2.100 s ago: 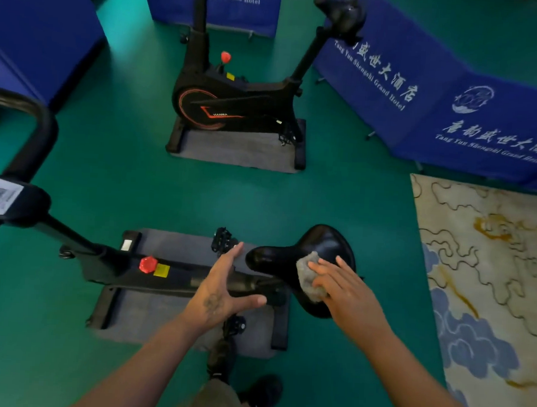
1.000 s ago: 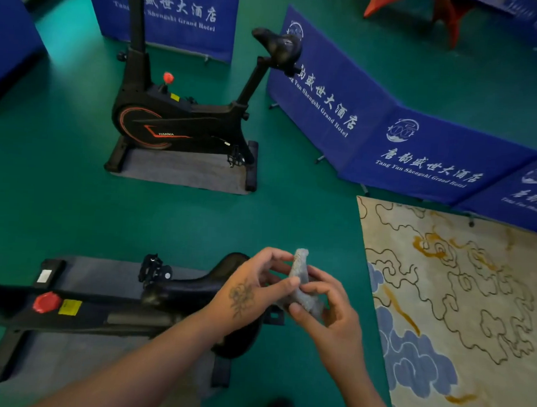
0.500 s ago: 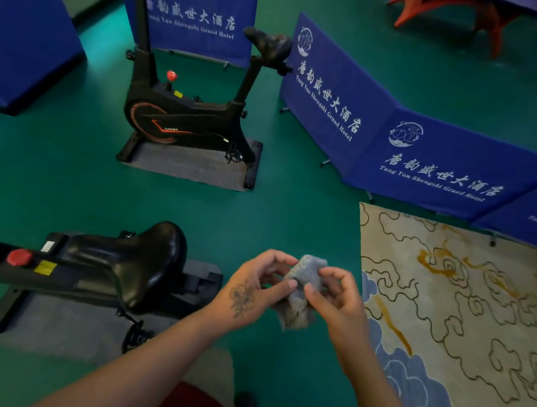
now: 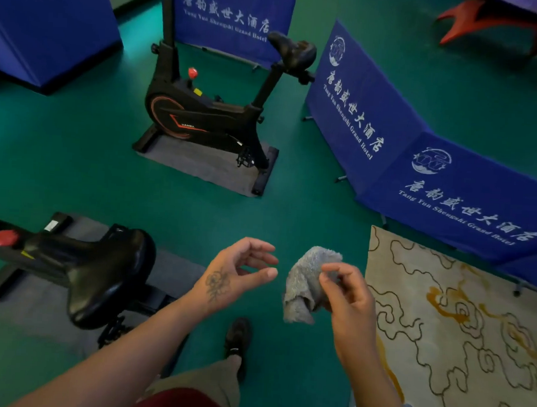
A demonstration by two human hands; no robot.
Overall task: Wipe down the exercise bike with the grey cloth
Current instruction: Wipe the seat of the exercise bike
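The exercise bike stands at the lower left on its grey mat, and nothing touches it now: its black saddle sits well apart from both hands. About two seconds ago the right hand was pressing the grey cloth against that saddle while the left hand hovered beside it. Since then the cloth has come off the bike, both hands worked it together in front of the body, and now the left hand has let go. It hangs with fingers loosely spread and curved, holding nothing, just beside the cloth. The right hand alone pinches the cloth between thumb and fingertips, the bunched fabric drooping below the grip, over the green floor near the edge of the patterned rug.

This reads as a refold or turn of the cloth to a fresh face, not an end to the wiping. The frame and the parts out of view at the left probably remain to be done. A second bike stands farther off beside blue banners.
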